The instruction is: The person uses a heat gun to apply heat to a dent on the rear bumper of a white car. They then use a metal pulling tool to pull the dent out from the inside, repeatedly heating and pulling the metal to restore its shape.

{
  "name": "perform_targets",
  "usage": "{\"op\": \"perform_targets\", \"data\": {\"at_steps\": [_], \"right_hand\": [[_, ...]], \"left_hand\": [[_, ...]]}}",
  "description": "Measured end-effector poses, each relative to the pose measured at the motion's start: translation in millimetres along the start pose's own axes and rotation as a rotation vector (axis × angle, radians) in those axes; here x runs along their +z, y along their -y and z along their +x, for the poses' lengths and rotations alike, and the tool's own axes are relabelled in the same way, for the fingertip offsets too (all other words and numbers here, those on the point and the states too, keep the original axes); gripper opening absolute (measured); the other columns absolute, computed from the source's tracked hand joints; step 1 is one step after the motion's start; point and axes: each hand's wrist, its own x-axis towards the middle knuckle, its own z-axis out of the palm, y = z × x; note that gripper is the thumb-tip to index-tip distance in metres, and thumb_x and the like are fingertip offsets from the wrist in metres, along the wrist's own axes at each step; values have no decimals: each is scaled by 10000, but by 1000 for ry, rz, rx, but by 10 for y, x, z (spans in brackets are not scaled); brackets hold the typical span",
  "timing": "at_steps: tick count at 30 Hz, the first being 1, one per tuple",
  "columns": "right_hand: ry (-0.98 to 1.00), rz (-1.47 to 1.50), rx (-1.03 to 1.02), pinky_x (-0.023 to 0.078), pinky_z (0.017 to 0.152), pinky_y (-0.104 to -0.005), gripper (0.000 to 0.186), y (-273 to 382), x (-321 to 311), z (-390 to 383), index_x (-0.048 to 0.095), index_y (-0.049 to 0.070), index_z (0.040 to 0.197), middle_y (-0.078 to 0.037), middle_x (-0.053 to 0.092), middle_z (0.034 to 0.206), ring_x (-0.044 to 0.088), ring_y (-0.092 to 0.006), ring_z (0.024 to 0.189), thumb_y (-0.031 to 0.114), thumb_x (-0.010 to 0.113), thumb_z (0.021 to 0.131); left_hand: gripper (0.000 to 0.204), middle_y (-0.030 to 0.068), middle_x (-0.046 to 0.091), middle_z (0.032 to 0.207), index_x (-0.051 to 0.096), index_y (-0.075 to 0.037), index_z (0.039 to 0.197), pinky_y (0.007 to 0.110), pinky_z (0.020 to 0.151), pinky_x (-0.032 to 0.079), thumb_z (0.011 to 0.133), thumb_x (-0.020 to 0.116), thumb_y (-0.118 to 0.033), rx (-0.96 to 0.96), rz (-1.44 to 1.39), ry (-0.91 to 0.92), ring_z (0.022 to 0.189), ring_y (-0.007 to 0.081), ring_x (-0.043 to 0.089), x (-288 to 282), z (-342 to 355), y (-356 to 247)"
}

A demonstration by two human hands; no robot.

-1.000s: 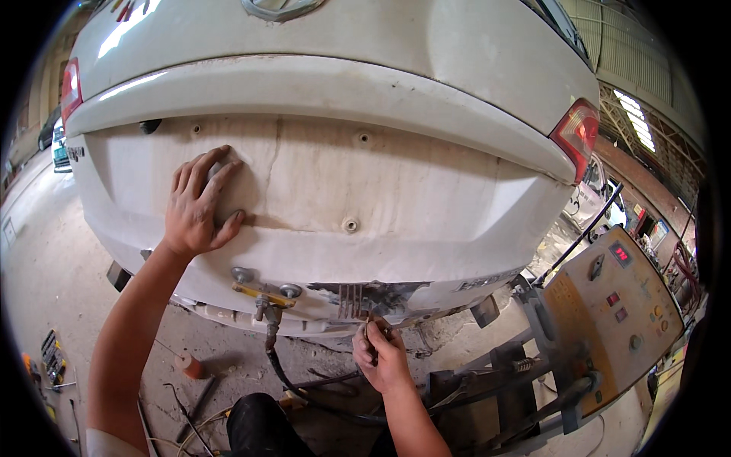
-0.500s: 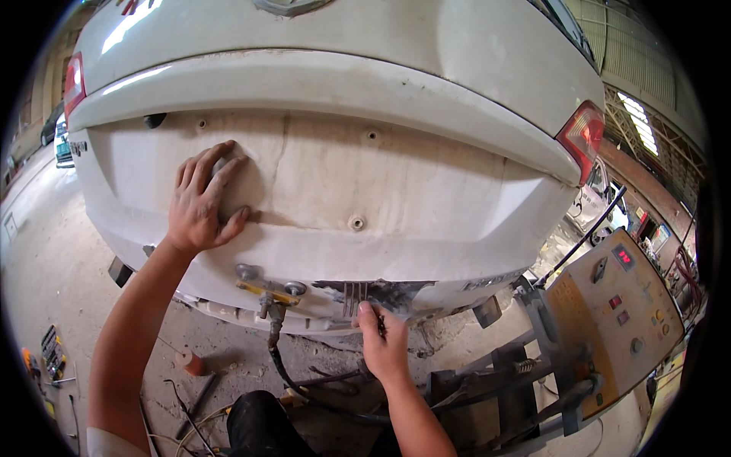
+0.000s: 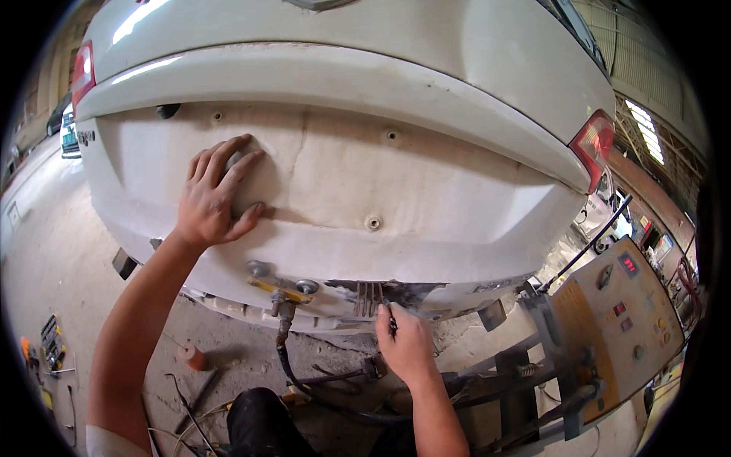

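Note:
My left hand (image 3: 215, 194) rests open on the white rear panel (image 3: 327, 171) of a vehicle, fingers spread against it. At the panel's lower edge, a wavy wire (image 3: 369, 298) stands over a dark bare-metal patch (image 3: 415, 292). My right hand (image 3: 403, 339) is closed beside the wire's right end, thumb against the fingers. A small dark piece shows in that grip, but its kind is hidden. Left of the patch, a yellow clamp bar (image 3: 280, 291) with round metal pads sits on the panel, a black cable (image 3: 293, 377) hanging from it.
A control box (image 3: 620, 327) with knobs and a lit red display stands on a cart at right. Tools and cables lie on the floor, with an orange-brown cylinder (image 3: 192, 356) and a socket set (image 3: 53, 341) at left. My dark-clad knee (image 3: 259, 423) is below.
The whole view has shifted, so the vehicle and the control box appear a little farther right. Both hands keep nearly the same places on and beside the panel.

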Motion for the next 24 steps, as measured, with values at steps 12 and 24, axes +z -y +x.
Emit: {"op": "perform_targets", "data": {"at_steps": [12, 24], "right_hand": [[-59, 932, 570, 320, 443, -281, 353, -8, 268, -66, 484, 7, 654, 12, 456, 530, 408, -81, 463, 215, 486, 939], [-28, -220, -80, 429, 489, -419, 228, 17, 57, -5, 562, 3, 677, -170, 542, 567, 578, -345, 550, 174, 574, 828]], "left_hand": [[599, 170, 461, 1293, 520, -76, 1218, 438, 978, 337, 702, 612, -365, -5, -6, -7, 1142, 348, 461, -5, -1, -3], [599, 172, 464, 1287, 522, -71, 1209, 441, 972, 341, 696, 619, -365, -1, 6, -16, 1133, 353, 465, 5, -12, -10]]}}
